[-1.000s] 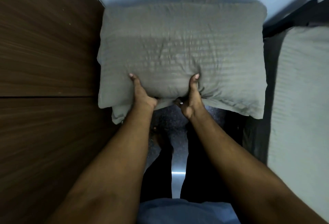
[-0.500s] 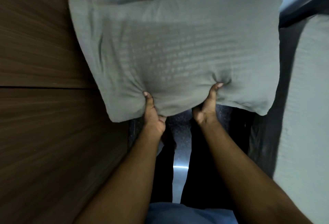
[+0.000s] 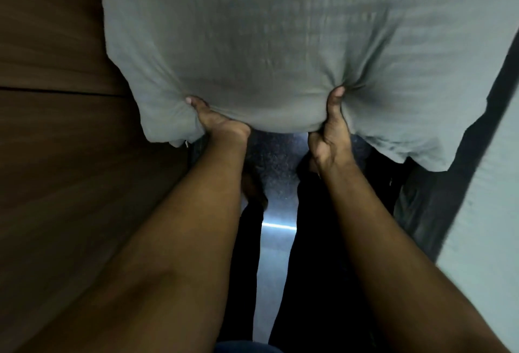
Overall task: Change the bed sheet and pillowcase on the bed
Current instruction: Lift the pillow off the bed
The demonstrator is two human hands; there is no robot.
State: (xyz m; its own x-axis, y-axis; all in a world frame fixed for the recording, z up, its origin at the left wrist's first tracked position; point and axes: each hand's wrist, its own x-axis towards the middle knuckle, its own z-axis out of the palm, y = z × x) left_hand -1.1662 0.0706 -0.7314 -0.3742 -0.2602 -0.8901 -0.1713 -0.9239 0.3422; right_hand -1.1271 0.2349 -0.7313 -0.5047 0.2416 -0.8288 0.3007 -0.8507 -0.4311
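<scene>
Both hands pinch the pillow along its near edge — left hand toward one corner, right hand nearer the middle; its bulk rises beyond the grip — probably held up so the case sits straight.

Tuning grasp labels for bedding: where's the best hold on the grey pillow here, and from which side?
Probably the near long edge of the pillow, from below. It hangs upright there, and the left hand and right hand pinch that soft edge apart from each other, thumbs on the face; creases at the right thumb suggest the fabric bunches for purchase.
</scene>
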